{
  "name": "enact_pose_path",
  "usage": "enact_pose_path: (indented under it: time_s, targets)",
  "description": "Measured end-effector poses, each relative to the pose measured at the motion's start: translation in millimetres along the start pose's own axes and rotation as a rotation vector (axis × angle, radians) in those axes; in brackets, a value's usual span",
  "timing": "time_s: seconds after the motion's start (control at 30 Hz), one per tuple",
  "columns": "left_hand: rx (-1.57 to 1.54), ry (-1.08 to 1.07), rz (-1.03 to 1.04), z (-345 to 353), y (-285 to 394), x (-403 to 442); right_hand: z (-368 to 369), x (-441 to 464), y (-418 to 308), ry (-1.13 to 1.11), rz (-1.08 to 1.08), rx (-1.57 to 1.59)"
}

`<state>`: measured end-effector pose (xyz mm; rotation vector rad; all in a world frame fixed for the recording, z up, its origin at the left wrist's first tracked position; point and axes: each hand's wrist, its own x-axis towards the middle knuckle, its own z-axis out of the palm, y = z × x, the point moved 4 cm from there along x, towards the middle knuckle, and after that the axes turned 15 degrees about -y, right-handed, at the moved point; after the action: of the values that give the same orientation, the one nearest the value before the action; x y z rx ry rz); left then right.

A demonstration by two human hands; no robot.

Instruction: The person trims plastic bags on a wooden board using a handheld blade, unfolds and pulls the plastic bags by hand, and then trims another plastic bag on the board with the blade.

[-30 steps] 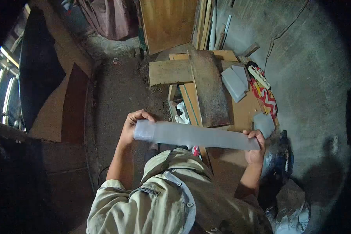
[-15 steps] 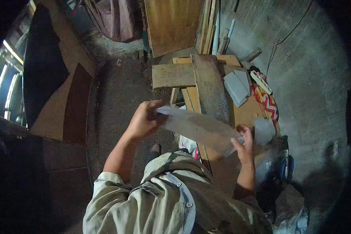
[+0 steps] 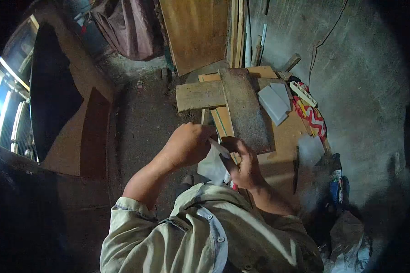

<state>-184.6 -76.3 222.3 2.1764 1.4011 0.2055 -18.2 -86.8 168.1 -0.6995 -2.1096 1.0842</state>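
A thin translucent plastic sheet [image 3: 212, 167], perhaps a bag, hangs between my hands in front of my shirt. My left hand [image 3: 189, 143] is closed on its upper edge, back of the hand toward me and fingertips mostly hidden. Close by on the right, my right hand [image 3: 245, 164] pinches the same folded edge between thumb and fingers. Beneath the hands are a rough wooden plank [image 3: 245, 107] and a shorter board [image 3: 200, 95] lying across beside it.
Flat whitish plastic pieces [image 3: 274, 105] lie on the brown board table [image 3: 282, 168], near a white power strip [image 3: 304, 94] and a red patterned cloth [image 3: 313, 119]. A dark thin object [image 3: 296, 169] rests on the board. A wooden panel [image 3: 196, 36] leans at the back.
My hands have come together from a wide spread. The plastic, stretched out between them before, now hangs folded down. My right hand moved left, and the view shifted slightly.
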Motion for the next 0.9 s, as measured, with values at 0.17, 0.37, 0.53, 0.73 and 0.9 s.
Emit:
enact_pose_path:
  time_s: [0.17,0.37,0.53,0.73,0.9]
  targets:
    - [-0.159,-0.009,0.033,-4.1,-8.3,-1.5,-14.5,7.0,-4.6,0.053,0.103,-0.046]
    - [-1.068,0.094,0.207,27.8,-26.7,-1.8,-26.4,17.2,7.7,0.176,0.091,0.387]
    - [-1.441,0.166,0.233,64.5,-19.6,6.1,-24.2,17.8,10.8,0.191,0.120,0.476]
    - [-1.459,0.216,0.216,63.0,-7.8,5.3,-7.0,21.5,-0.6,0.279,0.090,0.478]
    - [-1.398,0.203,0.225,68.8,-13.0,5.3,-5.1,19.0,7.9,0.283,0.077,0.352]
